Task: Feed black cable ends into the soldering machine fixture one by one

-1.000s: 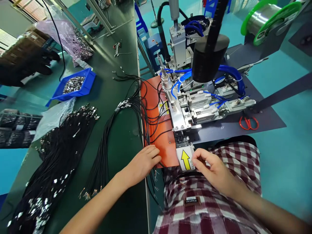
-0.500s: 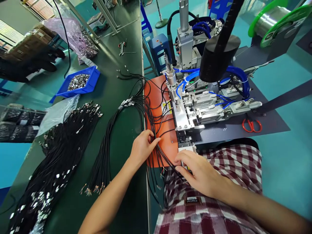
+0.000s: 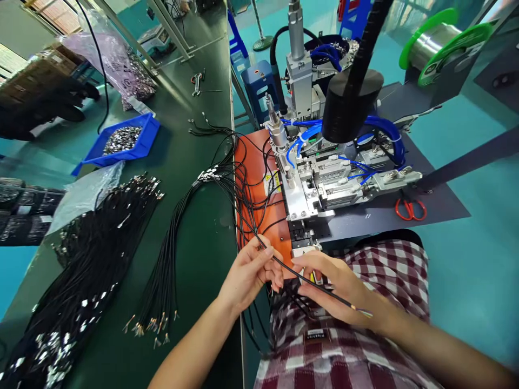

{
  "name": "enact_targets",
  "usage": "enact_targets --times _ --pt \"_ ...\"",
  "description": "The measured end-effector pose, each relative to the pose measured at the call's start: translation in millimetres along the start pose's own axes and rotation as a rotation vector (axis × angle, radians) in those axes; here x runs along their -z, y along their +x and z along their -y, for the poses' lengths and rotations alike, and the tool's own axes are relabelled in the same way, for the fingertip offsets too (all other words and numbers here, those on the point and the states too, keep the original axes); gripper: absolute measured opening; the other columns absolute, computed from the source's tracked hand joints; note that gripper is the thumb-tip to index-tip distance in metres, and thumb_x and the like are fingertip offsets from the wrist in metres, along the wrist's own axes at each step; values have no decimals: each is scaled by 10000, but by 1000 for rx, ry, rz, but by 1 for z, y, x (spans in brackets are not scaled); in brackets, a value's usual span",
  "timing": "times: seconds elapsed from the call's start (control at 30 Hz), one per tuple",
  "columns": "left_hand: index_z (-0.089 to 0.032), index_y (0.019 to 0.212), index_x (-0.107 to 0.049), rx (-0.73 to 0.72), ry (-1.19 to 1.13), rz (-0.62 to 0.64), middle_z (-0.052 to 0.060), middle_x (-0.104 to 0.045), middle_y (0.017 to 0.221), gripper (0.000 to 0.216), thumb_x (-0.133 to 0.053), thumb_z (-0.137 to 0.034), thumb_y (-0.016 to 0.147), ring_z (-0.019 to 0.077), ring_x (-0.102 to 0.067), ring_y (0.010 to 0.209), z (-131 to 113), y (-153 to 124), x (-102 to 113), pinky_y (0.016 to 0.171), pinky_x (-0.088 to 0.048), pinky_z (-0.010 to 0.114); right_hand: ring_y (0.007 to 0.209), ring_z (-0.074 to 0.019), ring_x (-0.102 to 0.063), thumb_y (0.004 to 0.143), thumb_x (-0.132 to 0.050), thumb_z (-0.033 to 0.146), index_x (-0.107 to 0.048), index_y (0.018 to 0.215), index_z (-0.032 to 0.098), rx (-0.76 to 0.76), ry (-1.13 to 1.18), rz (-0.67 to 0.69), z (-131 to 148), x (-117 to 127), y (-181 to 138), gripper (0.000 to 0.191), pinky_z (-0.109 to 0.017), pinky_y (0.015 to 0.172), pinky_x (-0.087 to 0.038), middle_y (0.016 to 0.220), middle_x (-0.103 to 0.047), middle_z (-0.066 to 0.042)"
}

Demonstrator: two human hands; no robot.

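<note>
My left hand [image 3: 251, 273] pinches a thin black cable [image 3: 320, 289] just below the orange mat [image 3: 253, 178]. The cable runs right across my right hand [image 3: 338, 286], whose fingers curl under and against it; its stripped end [image 3: 365, 312] sticks out past my right wrist. More black cables [image 3: 243, 189] loop over the mat from the same bundle. Directly beyond my hands stands the metal machine [image 3: 308, 189] with blue hoses.
On the green bench lie a bundle of cables with metal tips [image 3: 162, 286], a large heap of black cables [image 3: 81, 270], and a blue tray of metal parts [image 3: 121, 140]. Red scissors [image 3: 410, 209] lie right of the machine. A green wire spool [image 3: 441, 38] is at the upper right.
Both hands left the mat and the arrow label. They have pulled one black cable out of the bundle and now hold it lifted between them above my lap.
</note>
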State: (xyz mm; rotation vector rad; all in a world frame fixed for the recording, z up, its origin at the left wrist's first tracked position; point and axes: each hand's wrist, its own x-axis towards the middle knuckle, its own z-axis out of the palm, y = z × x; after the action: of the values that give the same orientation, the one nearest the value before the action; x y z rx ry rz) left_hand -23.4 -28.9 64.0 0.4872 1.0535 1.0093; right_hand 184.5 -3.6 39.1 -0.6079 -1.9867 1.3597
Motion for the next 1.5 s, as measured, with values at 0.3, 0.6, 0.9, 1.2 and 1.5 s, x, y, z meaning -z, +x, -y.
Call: enact_targets --times 0.3,0.6,0.9,1.2,1.5 --pt "-170 790 -483 -105 102 -42 -11 -647 637 229 -680 -285 808 81 -580 455 -7 24 4 421 -461 158 616 -102 -578 909 -570 225 -657 899 186 -213 207 -249 -4 6 25 96 -240 589 -486 815 -643 -9" --pt "-154 708 -530 -472 532 -242 -29 -559 565 259 -537 -314 912 61 -488 411 3 16 39 410 -359 179 543 -21 -586 932 -545 189 -696 927 115 -224 156 -316 3 22 46 168 -178 529 -401 809 -689 -24" --pt "-177 597 -493 -954 956 -594 -54 -415 544 324 -575 -335 868 90 -372 520 52 -8 97 517 -276 239 527 -24 -590 946 -536 182 -707 917 123 -257 122 -365 2 16 36 184 -168 489 -359 782 -695 -31" --pt "-183 643 -525 -883 778 -503 -38 -483 552 353 -566 -460 858 96 -433 499 58 -12 105 498 -338 230 583 -79 -604 911 -586 290 -717 916 199 -224 72 -344 0 15 19 160 -199 518 -426 847 -699 -23" --pt "-181 685 -567 -790 714 -487 -44 -511 556 320 -590 -459 842 73 -424 465 56 -12 109 481 -356 201 574 -62 -612 926 -565 280 -699 940 197 -230 115 -352 -1 14 16 158 -179 507 -436 849 -694 -12"
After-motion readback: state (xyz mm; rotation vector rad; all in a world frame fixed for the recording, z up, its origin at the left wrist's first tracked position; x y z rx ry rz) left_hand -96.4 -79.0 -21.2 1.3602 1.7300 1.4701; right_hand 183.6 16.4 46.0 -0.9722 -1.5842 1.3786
